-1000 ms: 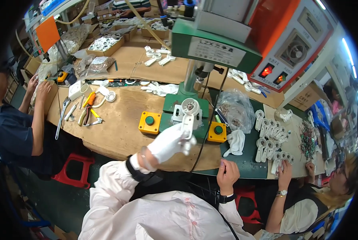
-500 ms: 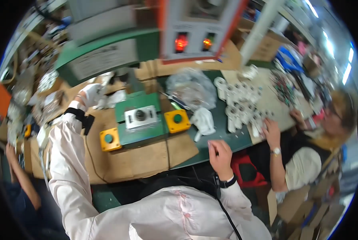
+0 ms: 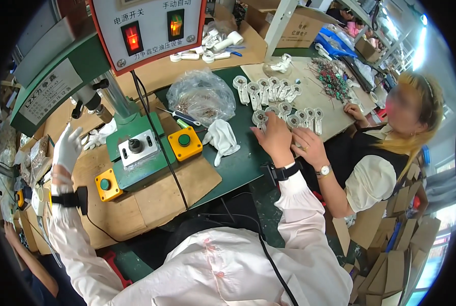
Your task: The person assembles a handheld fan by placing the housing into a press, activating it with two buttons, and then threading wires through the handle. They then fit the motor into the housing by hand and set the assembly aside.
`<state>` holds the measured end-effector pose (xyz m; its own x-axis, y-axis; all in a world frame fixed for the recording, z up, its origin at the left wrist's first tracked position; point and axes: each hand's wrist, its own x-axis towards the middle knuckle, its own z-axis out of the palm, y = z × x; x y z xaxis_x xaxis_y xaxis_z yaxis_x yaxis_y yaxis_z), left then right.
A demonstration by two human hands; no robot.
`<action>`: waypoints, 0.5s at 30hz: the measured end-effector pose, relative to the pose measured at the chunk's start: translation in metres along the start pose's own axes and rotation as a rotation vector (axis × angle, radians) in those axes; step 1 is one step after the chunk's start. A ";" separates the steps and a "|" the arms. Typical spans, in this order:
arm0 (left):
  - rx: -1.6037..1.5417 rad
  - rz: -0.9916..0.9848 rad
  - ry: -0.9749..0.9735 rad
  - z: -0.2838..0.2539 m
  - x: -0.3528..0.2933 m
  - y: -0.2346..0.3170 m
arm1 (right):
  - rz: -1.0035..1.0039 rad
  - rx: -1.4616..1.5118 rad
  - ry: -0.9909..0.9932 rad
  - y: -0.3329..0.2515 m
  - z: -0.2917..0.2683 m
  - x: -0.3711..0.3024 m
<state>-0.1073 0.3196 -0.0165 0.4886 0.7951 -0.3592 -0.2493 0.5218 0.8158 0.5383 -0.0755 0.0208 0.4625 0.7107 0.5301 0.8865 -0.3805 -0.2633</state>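
My left hand point(image 3: 68, 147), in a white glove, hovers open beside the green press point(image 3: 122, 128), fingers apart and nothing in them. A silver fixture plate point(image 3: 138, 149) with a dark round knob sits on the press base. My bare right hand point(image 3: 277, 138) reaches among white plastic parts with round heads and short handles point(image 3: 259, 118). Its thumb stands apart from the fingers, close to the nearest part; some fingertips are hidden. A co-worker's hand point(image 3: 311, 148) lies right beside it, near the same parts.
Yellow boxes with green buttons point(image 3: 184, 139) flank the press. Behind them lie a clear plastic bag point(image 3: 201, 97), a screwdriver point(image 3: 187, 117) and a white glove point(image 3: 221, 140). A black cable point(image 3: 159, 137) crosses the press. Small wired pieces point(image 3: 331, 79) are heaped at far right.
My right hand has moved forward from the table edge to the white parts. My left hand has drawn back from beside the press, and the view has shifted. The co-worker's hand has moved nearer mine.
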 end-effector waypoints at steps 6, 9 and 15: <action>0.270 0.480 0.195 0.170 -0.127 -0.040 | 0.003 -0.075 -0.120 -0.008 -0.008 -0.017; 0.128 0.426 0.320 0.222 -0.185 -0.053 | 0.017 -0.040 -0.181 -0.023 -0.024 -0.030; 0.097 0.500 0.137 0.284 -0.237 -0.092 | -0.209 0.046 -0.062 -0.025 -0.029 -0.039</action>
<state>0.0368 -0.0049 0.1222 0.2142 0.9762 0.0339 -0.3424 0.0426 0.9386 0.4974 -0.1108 0.0298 0.2669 0.8072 0.5265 0.9623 -0.1942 -0.1902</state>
